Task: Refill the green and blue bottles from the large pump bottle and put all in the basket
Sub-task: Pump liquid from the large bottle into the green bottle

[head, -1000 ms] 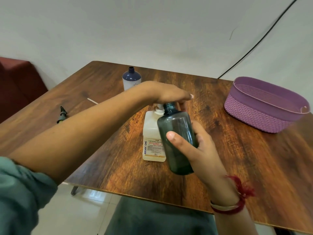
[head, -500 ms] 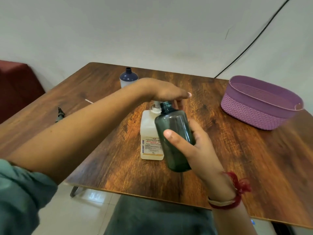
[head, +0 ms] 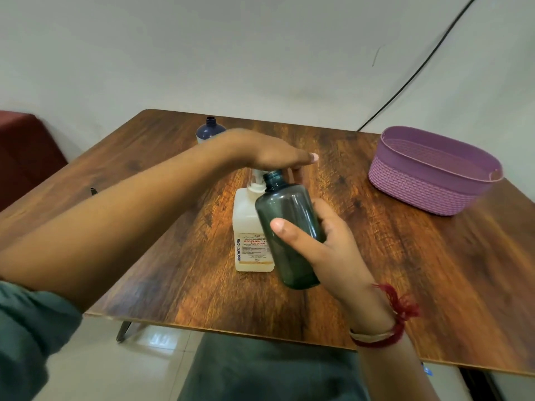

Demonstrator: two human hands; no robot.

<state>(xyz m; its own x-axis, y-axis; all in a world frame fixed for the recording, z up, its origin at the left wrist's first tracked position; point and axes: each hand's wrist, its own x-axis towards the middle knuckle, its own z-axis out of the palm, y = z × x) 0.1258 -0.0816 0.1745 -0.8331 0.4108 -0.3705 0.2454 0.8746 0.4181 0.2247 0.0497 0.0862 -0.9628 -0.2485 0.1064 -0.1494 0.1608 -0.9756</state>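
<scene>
My head view has swung a little: the basket [head: 419, 186], the pump bottle [head: 246, 215] and the green bottle [head: 289, 227] in the right hand [head: 333, 250] all sit further left and higher. The left forearm [head: 130, 227] now hides more of the blue bottle [head: 210, 130] and nearly all the small black piece [head: 93, 191]

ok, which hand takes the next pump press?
Left. The left hand lies flat over the top of the pump bottle, fingers straight, holding nothing. The right hand is busy: its grip is round the green bottle, held tilted with its open neck at the pump.
</scene>
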